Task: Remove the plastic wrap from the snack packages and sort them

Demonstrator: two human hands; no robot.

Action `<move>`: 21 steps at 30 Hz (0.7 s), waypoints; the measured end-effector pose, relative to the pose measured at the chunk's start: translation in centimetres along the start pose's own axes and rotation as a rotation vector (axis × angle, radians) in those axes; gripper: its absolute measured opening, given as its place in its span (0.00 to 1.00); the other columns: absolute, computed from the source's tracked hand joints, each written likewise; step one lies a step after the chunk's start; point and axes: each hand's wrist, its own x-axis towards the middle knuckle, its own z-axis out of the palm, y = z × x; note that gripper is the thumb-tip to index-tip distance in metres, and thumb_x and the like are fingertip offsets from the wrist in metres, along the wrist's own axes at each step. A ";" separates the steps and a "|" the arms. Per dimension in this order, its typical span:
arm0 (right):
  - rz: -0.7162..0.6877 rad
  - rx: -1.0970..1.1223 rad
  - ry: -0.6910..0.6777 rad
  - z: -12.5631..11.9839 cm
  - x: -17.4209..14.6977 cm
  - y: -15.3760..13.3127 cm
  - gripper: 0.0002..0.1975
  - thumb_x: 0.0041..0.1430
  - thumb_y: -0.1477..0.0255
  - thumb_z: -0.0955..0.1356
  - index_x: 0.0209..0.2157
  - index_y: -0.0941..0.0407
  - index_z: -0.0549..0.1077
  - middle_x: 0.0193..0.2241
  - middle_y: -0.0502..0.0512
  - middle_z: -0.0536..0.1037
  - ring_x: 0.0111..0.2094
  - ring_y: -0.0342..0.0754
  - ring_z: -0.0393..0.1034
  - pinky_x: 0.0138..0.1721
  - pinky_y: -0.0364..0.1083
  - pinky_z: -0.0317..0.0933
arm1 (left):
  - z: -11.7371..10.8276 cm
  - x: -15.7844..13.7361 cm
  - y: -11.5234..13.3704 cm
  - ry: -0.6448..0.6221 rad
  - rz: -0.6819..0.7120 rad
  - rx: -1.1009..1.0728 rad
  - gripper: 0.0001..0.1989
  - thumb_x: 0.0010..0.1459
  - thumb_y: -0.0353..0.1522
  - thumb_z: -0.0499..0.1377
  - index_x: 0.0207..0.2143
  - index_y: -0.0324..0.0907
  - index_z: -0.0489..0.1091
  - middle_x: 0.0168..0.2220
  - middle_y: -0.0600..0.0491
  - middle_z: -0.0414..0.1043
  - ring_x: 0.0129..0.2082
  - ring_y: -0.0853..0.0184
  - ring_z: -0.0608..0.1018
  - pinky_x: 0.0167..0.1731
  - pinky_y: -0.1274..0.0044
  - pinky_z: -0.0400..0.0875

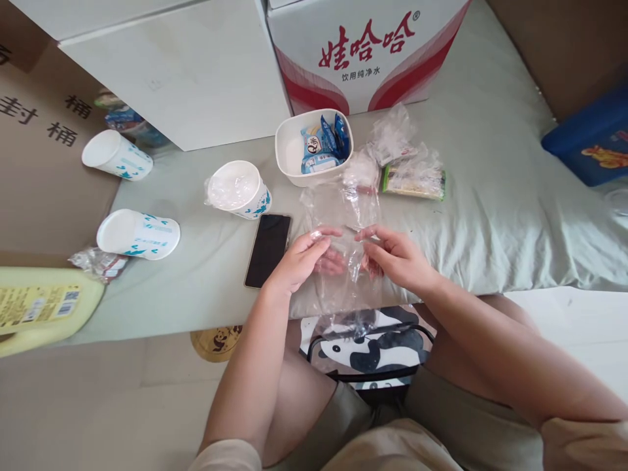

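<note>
A clear, crinkled plastic bag [348, 297] spreads between my hands, from the cloth surface down over its front edge. My left hand [309, 258] holds the bag's left side, thumb laid along the fingers, and some fingers show through the film. On the other side my right hand [392, 256] grips the film with bent fingers and thumb. Beyond them, a white tub [289, 154] contains several blue snack packets [318, 149]. A black phone [267, 252] lies left of my left hand. Right of the tub are crumpled plastic wrappers [392, 134] and a green-edged packet [412, 182].
A paper cup [239, 190] with plastic film over its mouth stands upright. Two more paper cups, a far one [118, 156] and a near one [139, 234], lie on their sides. A pale yellow jug [49, 304] is at far left. A white carton [363, 59] stands behind.
</note>
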 end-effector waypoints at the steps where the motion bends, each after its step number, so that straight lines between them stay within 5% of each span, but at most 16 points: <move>1: -0.026 0.007 0.033 0.0 0.0 0.0 0.14 0.57 0.64 0.68 0.43 0.54 0.69 0.18 0.43 0.75 0.16 0.40 0.66 0.21 0.42 0.60 | -0.2 -0.1 0.0 -0.013 -0.004 0.035 0.20 0.58 0.44 0.64 0.49 0.43 0.71 0.24 0.53 0.79 0.21 0.66 0.81 0.20 0.80 0.72; 6: -0.122 0.113 0.107 -0.3 0.1 0.5 0.11 0.60 0.63 0.68 0.42 0.52 0.71 0.19 0.42 0.72 0.17 0.40 0.66 0.21 0.41 0.61 | -0.5 -0.4 0.3 -0.051 0.139 -0.058 0.18 0.54 0.42 0.67 0.43 0.44 0.70 0.16 0.60 0.71 0.13 0.70 0.72 0.15 0.82 0.65; 11: -0.123 0.268 0.065 -0.4 0.2 1.3 0.07 0.57 0.66 0.70 0.29 0.54 0.73 0.22 0.48 0.74 0.22 0.42 0.69 0.26 0.43 0.65 | -0.4 -0.6 0.7 0.013 0.279 -0.223 0.10 0.46 0.34 0.70 0.29 0.41 0.72 0.20 0.58 0.73 0.19 0.73 0.75 0.21 0.82 0.69; 16: -0.136 0.332 0.077 -0.4 0.4 0.8 0.04 0.52 0.70 0.70 0.24 0.54 0.76 0.24 0.50 0.74 0.24 0.43 0.68 0.27 0.45 0.64 | -0.5 -0.5 0.6 0.055 0.315 -0.157 0.07 0.44 0.31 0.69 0.25 0.41 0.74 0.25 0.56 0.74 0.25 0.72 0.75 0.27 0.79 0.72; 21: -0.222 0.245 0.072 -0.5 0.3 0.4 0.17 0.58 0.59 0.67 0.22 0.54 0.77 0.27 0.56 0.75 0.28 0.47 0.68 0.31 0.48 0.64 | -0.8 -0.5 0.6 0.002 0.353 -0.104 0.08 0.40 0.29 0.66 0.28 0.40 0.77 0.28 0.53 0.74 0.26 0.72 0.72 0.26 0.79 0.66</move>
